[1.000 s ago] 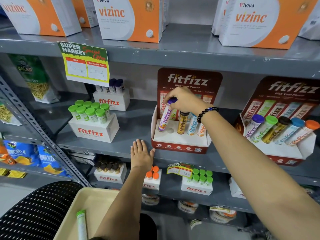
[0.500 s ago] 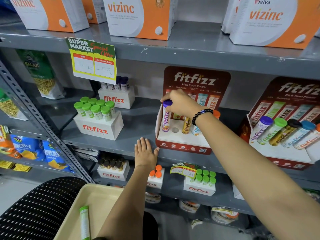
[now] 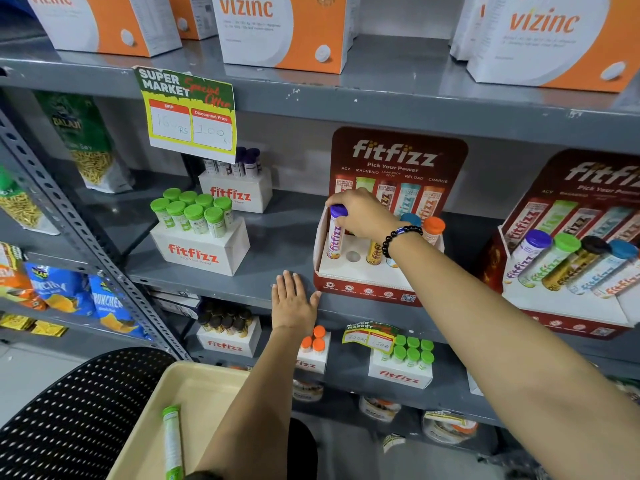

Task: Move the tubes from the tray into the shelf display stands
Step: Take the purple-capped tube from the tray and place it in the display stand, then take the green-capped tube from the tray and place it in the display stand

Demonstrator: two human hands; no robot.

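Right hand point(image 3: 363, 213): fingers closed on the purple-capped tube point(image 3: 335, 233), upright in the leftmost hole of the red fitfizz display stand point(image 3: 360, 289).
Left hand point(image 3: 292, 301): flat, fingers spread, on the shelf's front edge point(image 3: 221, 289).
Tray point(image 3: 194, 403): holds one green-capped tube point(image 3: 172, 441).

One head-worn wide view looks forward and down, close to the shelf point(image 3: 277, 278). The tray point(image 3: 194, 403) sits at the lower left of the frame.

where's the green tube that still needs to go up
In the head view, the green-capped tube lies in the beige tray at the bottom left, just left of the person's left forearm and below the shelf where the left hand rests.
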